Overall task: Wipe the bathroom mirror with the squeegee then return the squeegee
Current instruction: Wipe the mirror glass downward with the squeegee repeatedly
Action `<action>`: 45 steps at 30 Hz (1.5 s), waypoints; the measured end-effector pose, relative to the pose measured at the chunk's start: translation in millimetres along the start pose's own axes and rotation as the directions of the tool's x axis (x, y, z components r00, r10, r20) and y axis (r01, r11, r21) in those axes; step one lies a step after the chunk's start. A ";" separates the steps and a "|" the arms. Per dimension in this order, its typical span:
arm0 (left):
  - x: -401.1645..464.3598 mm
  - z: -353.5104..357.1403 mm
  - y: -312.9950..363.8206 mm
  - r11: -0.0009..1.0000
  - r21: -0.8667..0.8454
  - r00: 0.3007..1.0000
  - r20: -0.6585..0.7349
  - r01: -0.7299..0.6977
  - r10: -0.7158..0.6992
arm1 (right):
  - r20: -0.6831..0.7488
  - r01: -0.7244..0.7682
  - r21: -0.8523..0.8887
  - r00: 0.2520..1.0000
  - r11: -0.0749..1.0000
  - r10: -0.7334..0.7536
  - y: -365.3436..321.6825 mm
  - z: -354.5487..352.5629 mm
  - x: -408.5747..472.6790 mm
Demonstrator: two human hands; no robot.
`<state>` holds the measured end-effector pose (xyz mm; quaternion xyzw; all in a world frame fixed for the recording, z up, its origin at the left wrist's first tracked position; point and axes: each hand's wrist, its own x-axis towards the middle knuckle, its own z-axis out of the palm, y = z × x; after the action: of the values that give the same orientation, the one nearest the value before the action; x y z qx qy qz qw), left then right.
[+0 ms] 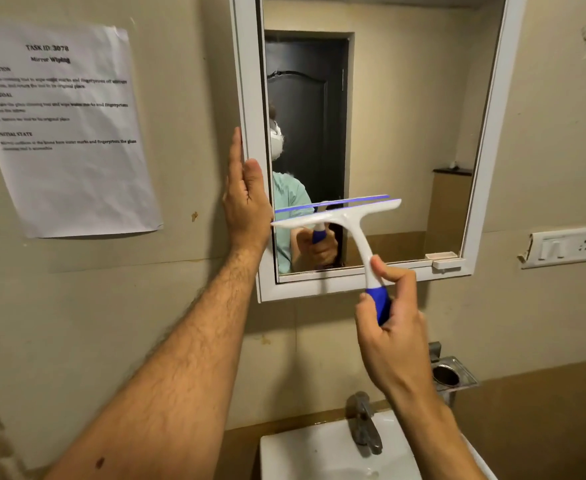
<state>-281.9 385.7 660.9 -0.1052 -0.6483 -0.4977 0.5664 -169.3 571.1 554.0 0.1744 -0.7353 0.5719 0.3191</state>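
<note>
The white-framed bathroom mirror (402,116) hangs on the beige wall. A white squeegee (345,216) with a blue grip has its blade pressed flat on the lower left part of the glass, tilted slightly up to the right. My right hand (393,323) is shut around the blue handle, below the mirror's bottom edge. My left hand (246,206) lies flat, fingers straight up, against the left side of the mirror's frame. The glass reflects a dark door and a person holding the squeegee.
A printed task sheet (63,129) is taped to the wall at the left. A white sink (305,455) with a metal tap (364,424) sits below. A metal holder (452,377) and a switch plate (565,245) are on the right wall.
</note>
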 end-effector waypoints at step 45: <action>-4.5 3.4 -3.5 0.999 0.002 0.999 -0.021 -0.048 0.048 | 0.035 -0.078 -0.152 0.996 0.985 0.084 45.4 19.6 -32.2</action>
<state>-284.9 388.6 655.7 -0.1148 -0.6401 -0.4845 0.5851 -179.1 561.9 496.5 0.1315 -0.7894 0.5234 0.2925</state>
